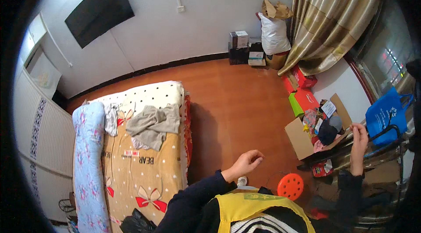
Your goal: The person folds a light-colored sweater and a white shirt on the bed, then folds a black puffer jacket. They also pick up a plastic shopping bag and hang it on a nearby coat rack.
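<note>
My left hand [245, 164] hangs over the floor in front of my body, its fingers loosely curled and nothing visible in it. Raised on the right, my right hand [359, 146] has bent fingers and shows nothing held. It appears beside an open cardboard box [300, 138] heaped with clothes; whether it touches the box cannot be told. A dark navy bundle [328, 132] and a white paper with writing [328, 108] lie on the heap. Beyond that hand is a blue bag [384, 118]. Below and between my hands is an orange-red round stool [290, 187].
A bed [131, 173] on the left carries a folded blue floral quilt [88, 167], a grey garment [154, 124] and a black plastic bag [138, 222]. Red boxes [306, 98] line the window wall. A stuffed white sack [274, 34] stands near the gold curtain [332, 12]. A black metal rail [400, 160] rises at right.
</note>
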{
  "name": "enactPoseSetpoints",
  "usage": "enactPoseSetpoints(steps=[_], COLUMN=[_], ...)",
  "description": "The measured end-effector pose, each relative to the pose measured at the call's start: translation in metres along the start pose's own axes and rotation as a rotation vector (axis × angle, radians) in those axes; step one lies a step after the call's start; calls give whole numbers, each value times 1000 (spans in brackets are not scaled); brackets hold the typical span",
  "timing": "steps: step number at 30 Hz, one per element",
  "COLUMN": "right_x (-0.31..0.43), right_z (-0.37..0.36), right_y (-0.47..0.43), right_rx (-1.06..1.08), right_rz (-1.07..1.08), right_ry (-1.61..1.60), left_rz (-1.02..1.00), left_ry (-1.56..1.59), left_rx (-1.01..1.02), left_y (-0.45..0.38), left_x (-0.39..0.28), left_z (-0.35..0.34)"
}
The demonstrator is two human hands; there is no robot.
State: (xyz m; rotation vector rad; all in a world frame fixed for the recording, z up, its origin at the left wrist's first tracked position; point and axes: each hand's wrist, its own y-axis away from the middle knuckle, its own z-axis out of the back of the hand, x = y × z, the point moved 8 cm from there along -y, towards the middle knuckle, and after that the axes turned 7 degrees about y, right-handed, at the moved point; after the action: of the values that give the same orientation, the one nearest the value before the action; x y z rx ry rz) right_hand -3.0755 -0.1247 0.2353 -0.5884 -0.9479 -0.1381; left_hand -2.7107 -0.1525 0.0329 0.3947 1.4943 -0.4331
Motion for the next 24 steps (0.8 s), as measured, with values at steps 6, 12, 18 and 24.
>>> enactPoseSetpoints(steps=[6,12,18,24], right_x=[-21,-33,-55,-106], right_z=[-143,-283,-376,-396], right_y=[-104,-207,-310,-412], right_rx=[255,306,287,138], right_rz=[14,51,-34,-215], right_ry=[-48,-53,15,-28], left_rz=[83,13,-48,3], left_ry=[4,139,161,234], left_rx=[-126,-219,-182,-134], left_y=[-88,-200,-324,-438], left_x=[6,27,16,9], left_z=[85,195,311,380])
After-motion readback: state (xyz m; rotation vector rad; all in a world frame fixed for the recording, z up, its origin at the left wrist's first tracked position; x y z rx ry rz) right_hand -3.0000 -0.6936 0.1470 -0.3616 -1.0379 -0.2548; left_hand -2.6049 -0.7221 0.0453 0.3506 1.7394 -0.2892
